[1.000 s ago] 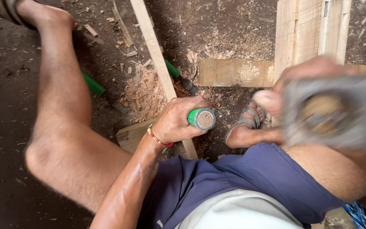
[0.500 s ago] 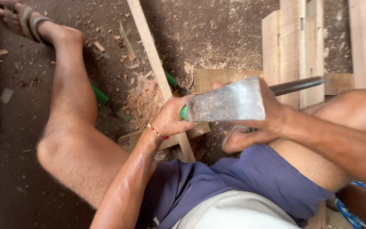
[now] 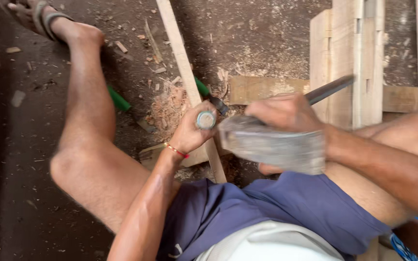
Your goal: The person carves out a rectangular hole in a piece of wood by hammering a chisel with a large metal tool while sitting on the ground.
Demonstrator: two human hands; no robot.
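Dirt floor, wood chips and shavings all around. Left hand gripped green-handled chisel, tip down on thin wood strip. Right hand wrapped tight around blurry metal hammer head, right beside chisel top. Chip pile looked big: some cutting done. Cut itself hidden, so how much left, can't tell.

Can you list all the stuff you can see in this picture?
Green-handled chisel: one, upright in left hand.
Grey metal striking tool: one, blurred, in right hand.
Long pale wooden strip: one, running under the chisel.
Notched wooden boards: several, pale, upper right.
Spare green-handled tools: two, on the ground.
Wood shavings: a pile, tan.
Sandal: one, top left.
Blue shorts: one.
Left hand; right hand.
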